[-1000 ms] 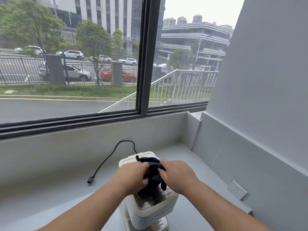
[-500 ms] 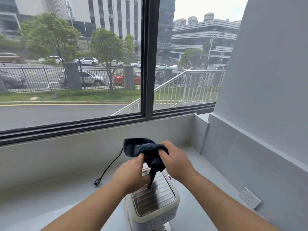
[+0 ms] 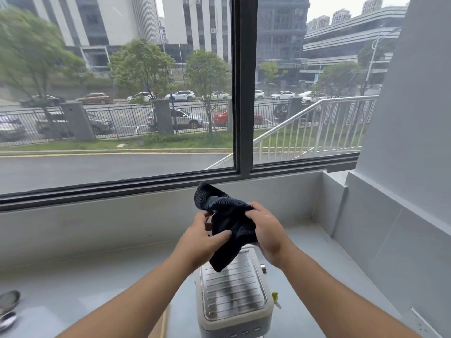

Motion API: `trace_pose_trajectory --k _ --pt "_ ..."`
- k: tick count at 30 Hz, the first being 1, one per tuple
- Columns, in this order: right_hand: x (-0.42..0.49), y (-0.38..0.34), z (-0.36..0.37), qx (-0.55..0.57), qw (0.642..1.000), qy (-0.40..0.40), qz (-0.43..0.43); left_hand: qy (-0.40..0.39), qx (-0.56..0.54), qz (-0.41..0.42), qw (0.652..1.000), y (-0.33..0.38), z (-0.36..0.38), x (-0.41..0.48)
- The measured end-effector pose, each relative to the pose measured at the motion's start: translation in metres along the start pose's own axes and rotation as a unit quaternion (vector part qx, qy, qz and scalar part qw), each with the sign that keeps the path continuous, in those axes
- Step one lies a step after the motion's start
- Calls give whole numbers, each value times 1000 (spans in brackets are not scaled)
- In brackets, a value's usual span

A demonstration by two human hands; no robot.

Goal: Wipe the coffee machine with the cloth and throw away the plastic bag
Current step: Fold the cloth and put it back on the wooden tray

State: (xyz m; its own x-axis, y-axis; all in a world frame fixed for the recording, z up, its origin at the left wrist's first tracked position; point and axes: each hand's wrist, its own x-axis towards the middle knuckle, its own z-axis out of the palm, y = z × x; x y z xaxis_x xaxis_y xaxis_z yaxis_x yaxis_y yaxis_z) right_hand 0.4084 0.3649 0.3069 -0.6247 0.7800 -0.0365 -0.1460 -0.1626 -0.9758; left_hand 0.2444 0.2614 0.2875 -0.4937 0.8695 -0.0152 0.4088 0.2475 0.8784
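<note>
A dark blue cloth (image 3: pixel 228 223) hangs bunched in the air above the coffee machine, one corner dangling just over its top. My left hand (image 3: pixel 202 240) pinches the cloth's left side, and my right hand (image 3: pixel 266 230) grips its right side. The cream coffee machine (image 3: pixel 235 301) stands on the grey counter below, its ribbed metal top plate facing up and a row of buttons along its front edge. No plastic bag shows clearly; a small pale green scrap (image 3: pixel 275 298) lies beside the machine's right side.
The grey counter (image 3: pixel 85 284) runs under a wide window, with a raised sill behind and a grey wall on the right. A wall socket (image 3: pixel 425 323) sits low on that wall. Shiny metal objects (image 3: pixel 8 306) lie at the counter's left edge.
Both hands lifted the cloth off the machine's top and up into the air. The view tilted upward, so the machine sits lower in the frame and the power cord is out of sight.
</note>
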Motion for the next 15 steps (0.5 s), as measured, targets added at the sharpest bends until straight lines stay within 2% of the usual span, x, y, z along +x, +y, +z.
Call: trace_pose_trajectory --k 5,9,15 --pt "12 6 14 43 998 -41 25 40 101 18 994 -4 -11 -15" --pt "20 13 32 79 993 -75 48 34 140 28 989 0 -18 -35" --pt "22 21 63 55 989 -120 62 113 215 22 970 -2 -40 -43"
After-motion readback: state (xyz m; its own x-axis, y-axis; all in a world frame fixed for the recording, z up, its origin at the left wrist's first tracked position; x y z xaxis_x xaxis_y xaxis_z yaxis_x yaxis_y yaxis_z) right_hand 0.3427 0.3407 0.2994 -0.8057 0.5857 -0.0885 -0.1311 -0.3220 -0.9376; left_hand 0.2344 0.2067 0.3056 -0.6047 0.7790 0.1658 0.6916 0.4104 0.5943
